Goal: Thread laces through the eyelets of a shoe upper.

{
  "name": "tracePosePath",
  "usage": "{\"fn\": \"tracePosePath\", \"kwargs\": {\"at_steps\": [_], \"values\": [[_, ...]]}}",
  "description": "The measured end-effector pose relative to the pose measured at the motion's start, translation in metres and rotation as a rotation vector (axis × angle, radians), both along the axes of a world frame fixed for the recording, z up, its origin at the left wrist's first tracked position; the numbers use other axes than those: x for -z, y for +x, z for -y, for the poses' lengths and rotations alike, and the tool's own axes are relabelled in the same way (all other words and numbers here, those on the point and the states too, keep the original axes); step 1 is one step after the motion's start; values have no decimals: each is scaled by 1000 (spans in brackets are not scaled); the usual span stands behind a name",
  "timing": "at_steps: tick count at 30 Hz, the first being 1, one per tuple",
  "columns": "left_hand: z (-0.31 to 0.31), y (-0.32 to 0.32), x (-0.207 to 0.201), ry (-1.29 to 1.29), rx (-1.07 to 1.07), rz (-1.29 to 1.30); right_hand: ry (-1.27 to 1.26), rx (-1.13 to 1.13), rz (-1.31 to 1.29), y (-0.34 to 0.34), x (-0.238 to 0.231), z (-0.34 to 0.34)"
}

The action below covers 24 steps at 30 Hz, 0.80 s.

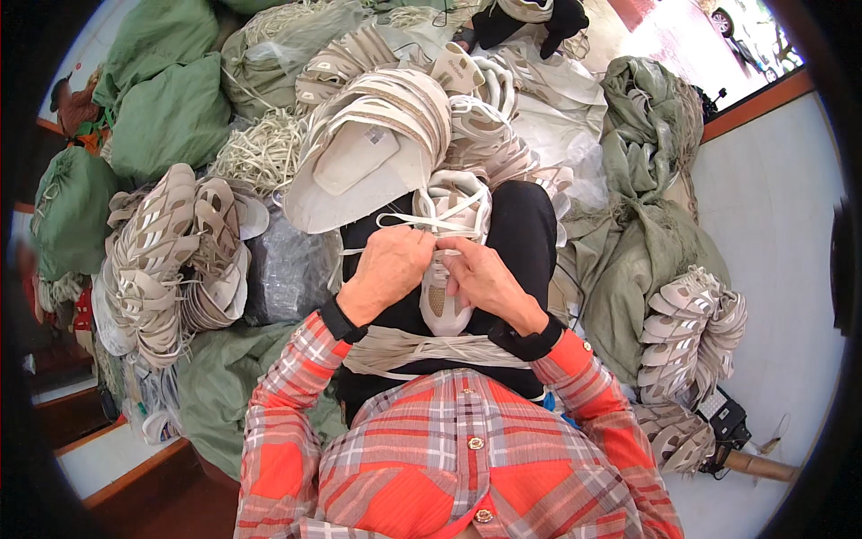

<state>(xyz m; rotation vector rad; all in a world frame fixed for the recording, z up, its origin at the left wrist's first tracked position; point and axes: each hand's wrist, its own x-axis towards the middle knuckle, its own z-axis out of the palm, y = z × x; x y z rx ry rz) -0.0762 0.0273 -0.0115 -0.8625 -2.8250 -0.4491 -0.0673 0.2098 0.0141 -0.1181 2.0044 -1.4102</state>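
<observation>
A beige and white shoe upper (pixel 446 304) lies between my thighs with its toe toward me. White shoelace (pixel 429 220) crosses its front and loops out to the left. My left hand (pixel 392 262) is closed, its fingertips pinching the lace over the middle of the upper. Right beside it, my right hand (pixel 485 280) has thumb and forefinger pressed together on the lace, the other fingers curled along the upper's side. The fingertips of both hands nearly meet. A bundle of loose white laces (pixel 422 354) lies across my lap below the toe.
Stacked shoe uppers (pixel 386 117) rest just beyond my knees. More nested uppers stand at left (pixel 154 260) and right (pixel 687 337). Green sacks (pixel 171 117) fill the far left, with a grey-green sack (pixel 628 269) at right. Another person's dark sleeve (pixel 566 22) shows at the top.
</observation>
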Motion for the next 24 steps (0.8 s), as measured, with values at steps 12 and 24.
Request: {"fn": "tracePosePath", "kwargs": {"at_steps": [12, 24], "values": [[25, -15, 24, 714, -252, 1040, -380, 24, 336, 13, 17, -9], [3, -5, 16, 294, -369, 573, 103, -264, -166, -45, 26, 4]]}}
